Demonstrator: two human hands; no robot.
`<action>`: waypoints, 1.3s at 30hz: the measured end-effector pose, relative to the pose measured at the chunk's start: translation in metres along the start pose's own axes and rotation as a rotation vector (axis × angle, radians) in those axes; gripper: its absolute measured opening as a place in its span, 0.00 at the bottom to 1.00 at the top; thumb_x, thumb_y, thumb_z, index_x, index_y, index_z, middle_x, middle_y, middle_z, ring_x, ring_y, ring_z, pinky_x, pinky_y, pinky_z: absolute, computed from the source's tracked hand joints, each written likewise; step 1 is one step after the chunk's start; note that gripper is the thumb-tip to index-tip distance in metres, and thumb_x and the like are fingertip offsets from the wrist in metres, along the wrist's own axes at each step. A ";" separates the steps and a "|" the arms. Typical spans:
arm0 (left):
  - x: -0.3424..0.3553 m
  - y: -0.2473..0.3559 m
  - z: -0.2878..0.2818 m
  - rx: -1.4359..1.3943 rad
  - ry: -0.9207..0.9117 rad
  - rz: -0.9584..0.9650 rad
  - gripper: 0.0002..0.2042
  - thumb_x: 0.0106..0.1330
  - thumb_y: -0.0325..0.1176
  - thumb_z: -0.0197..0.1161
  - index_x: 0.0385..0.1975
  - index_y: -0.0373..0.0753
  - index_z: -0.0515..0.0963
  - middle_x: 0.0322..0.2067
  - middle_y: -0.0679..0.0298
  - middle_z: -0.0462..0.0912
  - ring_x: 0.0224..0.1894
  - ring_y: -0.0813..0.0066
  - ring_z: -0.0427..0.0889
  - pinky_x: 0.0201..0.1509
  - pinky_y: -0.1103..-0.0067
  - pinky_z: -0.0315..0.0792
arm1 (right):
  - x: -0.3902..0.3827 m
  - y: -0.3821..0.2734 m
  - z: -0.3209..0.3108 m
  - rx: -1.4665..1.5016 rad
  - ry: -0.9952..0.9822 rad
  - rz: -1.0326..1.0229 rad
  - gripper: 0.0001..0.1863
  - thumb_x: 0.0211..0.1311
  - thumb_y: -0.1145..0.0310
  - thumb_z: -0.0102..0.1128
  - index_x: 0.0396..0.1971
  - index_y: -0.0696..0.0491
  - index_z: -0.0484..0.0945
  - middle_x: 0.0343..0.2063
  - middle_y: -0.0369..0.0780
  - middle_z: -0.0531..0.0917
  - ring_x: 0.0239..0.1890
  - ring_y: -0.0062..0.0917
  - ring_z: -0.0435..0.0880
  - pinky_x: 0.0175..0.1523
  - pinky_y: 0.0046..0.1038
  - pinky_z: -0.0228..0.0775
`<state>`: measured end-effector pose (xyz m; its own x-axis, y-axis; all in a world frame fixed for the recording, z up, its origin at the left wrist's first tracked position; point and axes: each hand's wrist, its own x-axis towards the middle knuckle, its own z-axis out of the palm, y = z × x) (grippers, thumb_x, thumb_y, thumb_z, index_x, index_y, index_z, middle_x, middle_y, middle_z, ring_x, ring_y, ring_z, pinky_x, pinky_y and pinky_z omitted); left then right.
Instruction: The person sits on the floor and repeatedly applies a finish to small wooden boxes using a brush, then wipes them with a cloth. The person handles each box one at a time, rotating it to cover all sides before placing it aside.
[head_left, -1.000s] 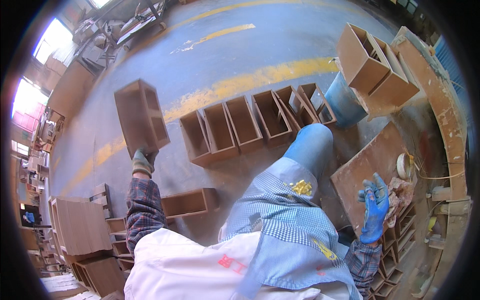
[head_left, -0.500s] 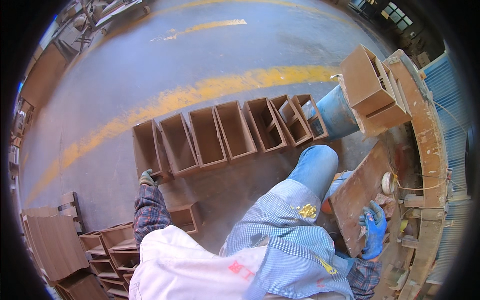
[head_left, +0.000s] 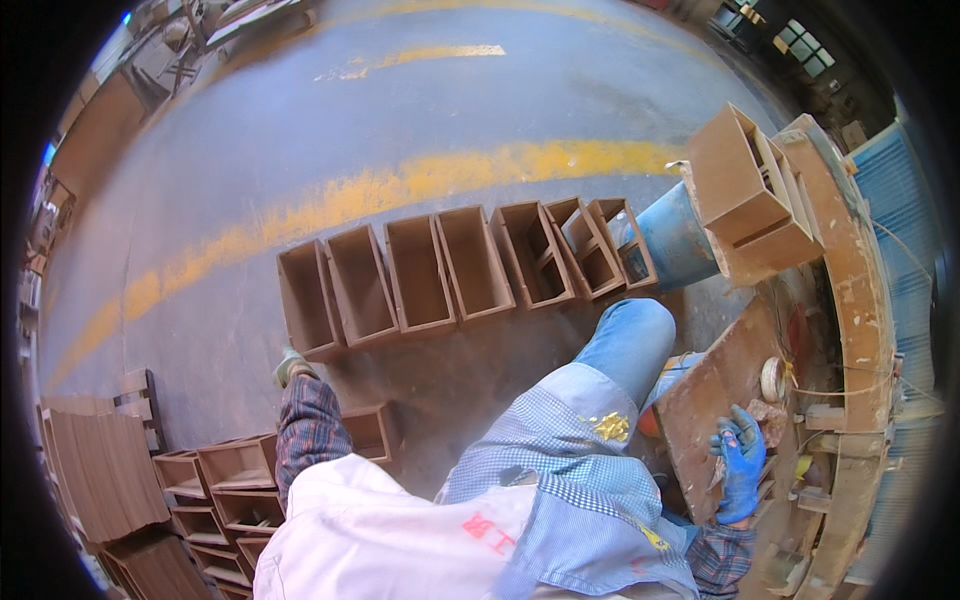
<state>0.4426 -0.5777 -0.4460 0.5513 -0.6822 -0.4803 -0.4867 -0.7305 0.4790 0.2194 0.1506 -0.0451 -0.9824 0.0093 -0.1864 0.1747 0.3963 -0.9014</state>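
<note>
My left hand (head_left: 295, 365), in a pale grey-green glove, is just below the leftmost brown open-topped box (head_left: 305, 295); its fingers are too blurred to read. That box stands at the end of a row with several others like it (head_left: 470, 265). My right hand (head_left: 738, 465), in a blue glove, has loosely bent, parted fingers and nothing visible in it. It hangs beside a stained brown board (head_left: 705, 385), near a white roll (head_left: 773, 378).
A blue barrel (head_left: 675, 230) ends the row, with boxes (head_left: 740, 200) on top at a worn wooden bench (head_left: 862, 330). Stacked boxes (head_left: 205, 535) and panels (head_left: 100, 470) are at the lower left. A yellow stripe (head_left: 270, 220) crosses the floor (head_left: 220, 150).
The box my left hand carried now stands at the left end of the row, and that hand has drawn slightly away from it. My view has swung round.
</note>
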 end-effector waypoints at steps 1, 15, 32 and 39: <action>-0.013 0.009 -0.006 0.092 0.154 0.071 0.45 0.58 0.64 0.69 0.63 0.31 0.70 0.57 0.44 0.80 0.56 0.44 0.82 0.62 0.57 0.74 | 0.000 0.003 -0.002 0.005 -0.003 -0.003 0.25 0.70 0.73 0.60 0.65 0.59 0.71 0.47 0.40 0.83 0.39 0.19 0.83 0.45 0.22 0.79; -0.451 0.103 0.070 -0.419 -1.275 1.279 0.12 0.74 0.34 0.63 0.49 0.33 0.84 0.43 0.65 0.88 0.45 0.80 0.82 0.53 0.80 0.76 | -0.012 0.088 -0.042 0.174 0.113 0.057 0.24 0.69 0.75 0.61 0.64 0.60 0.71 0.46 0.41 0.83 0.44 0.22 0.83 0.51 0.26 0.79; -0.924 0.204 0.211 0.187 -0.971 1.707 0.48 0.57 0.69 0.69 0.64 0.29 0.73 0.53 0.49 0.81 0.54 0.62 0.79 0.61 0.69 0.73 | -0.009 0.162 -0.103 0.319 0.572 0.088 0.18 0.70 0.75 0.58 0.57 0.62 0.76 0.42 0.39 0.84 0.38 0.20 0.83 0.46 0.23 0.79; -0.958 0.278 0.313 0.686 -1.421 1.457 0.30 0.67 0.53 0.62 0.67 0.49 0.73 0.70 0.60 0.68 0.70 0.50 0.67 0.65 0.44 0.68 | -0.005 0.164 -0.139 -0.061 0.863 0.035 0.17 0.68 0.70 0.61 0.54 0.59 0.79 0.46 0.44 0.86 0.43 0.24 0.85 0.50 0.28 0.79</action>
<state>-0.4331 -0.1368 -0.0828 -0.9345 0.0605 -0.3509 -0.2683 0.5280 0.8057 0.2436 0.3429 -0.1383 -0.6871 0.7062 0.1706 0.2262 0.4311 -0.8735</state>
